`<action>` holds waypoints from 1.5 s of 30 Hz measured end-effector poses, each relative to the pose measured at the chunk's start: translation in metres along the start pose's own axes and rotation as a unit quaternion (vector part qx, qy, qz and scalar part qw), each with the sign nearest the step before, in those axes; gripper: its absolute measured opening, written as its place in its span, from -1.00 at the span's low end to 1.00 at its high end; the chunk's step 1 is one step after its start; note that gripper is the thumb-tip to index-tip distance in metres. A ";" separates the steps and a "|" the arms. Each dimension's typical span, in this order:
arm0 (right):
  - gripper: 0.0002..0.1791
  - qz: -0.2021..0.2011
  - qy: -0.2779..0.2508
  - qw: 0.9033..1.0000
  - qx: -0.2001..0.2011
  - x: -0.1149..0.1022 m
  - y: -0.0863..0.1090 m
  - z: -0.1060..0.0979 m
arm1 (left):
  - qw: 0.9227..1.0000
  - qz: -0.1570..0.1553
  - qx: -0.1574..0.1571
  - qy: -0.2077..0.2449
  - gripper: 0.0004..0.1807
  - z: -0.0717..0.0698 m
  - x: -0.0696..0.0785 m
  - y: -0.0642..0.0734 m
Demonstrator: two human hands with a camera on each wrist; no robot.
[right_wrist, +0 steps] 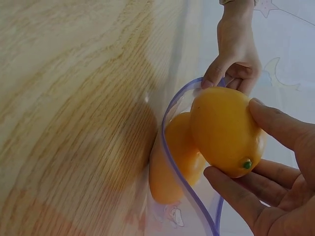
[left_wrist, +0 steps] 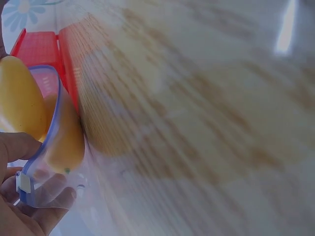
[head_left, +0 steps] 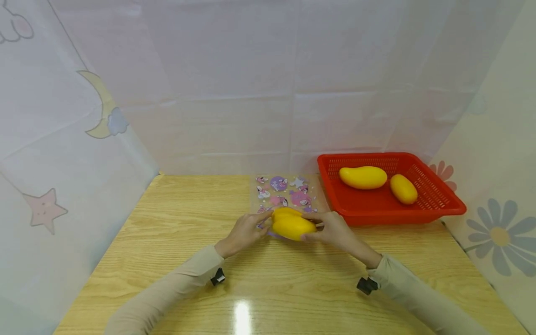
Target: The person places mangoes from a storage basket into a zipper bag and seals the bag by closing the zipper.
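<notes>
A clear zip bag (head_left: 278,183) with a purple-edged mouth and cartoon print lies on the table, its mouth toward me. My left hand (head_left: 247,231) pinches the rim of its mouth beside the white slider (left_wrist: 23,183). My right hand (head_left: 338,231) grips a yellow mango (right_wrist: 224,130), thumb on one side and fingers on the other, right at the gaping mouth. Inside the bag, a second mango (right_wrist: 165,184) shows through the clear plastic, partly behind the held one.
A red plastic basket (head_left: 402,219) stands at the back right, next to the bag. Two more mangoes, a long one (head_left: 363,177) and a shorter one (head_left: 404,189), lie in it. Patterned sheets (head_left: 234,93) hang behind and beside the wooden table (head_left: 184,209).
</notes>
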State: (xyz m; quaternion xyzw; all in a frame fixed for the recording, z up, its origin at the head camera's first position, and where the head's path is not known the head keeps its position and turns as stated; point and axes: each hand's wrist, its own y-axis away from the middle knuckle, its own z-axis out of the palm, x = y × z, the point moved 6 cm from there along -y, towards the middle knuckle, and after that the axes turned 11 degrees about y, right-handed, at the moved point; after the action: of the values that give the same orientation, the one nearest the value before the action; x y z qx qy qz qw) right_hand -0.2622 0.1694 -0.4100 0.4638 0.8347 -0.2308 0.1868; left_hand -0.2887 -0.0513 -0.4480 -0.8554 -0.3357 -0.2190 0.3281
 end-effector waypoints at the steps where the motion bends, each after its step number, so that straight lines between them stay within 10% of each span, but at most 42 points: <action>1: -0.37 0.004 -0.002 1.000 0.003 0.000 0.000 0.000 | 1.000 0.000 0.001 -0.003 -0.43 0.000 0.001 0.000; 45: -0.40 -0.042 0.201 0.974 0.097 -0.026 -0.009 0.008 | 0.998 0.048 0.031 -0.008 -0.44 -0.004 0.007 0.001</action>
State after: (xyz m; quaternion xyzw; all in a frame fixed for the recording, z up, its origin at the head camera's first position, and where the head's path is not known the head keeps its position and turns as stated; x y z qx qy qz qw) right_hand -0.2562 0.1424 -0.4013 0.4815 0.8474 -0.2202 -0.0410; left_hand -0.2838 -0.0517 -0.4408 -0.8616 -0.3034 -0.1860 0.3620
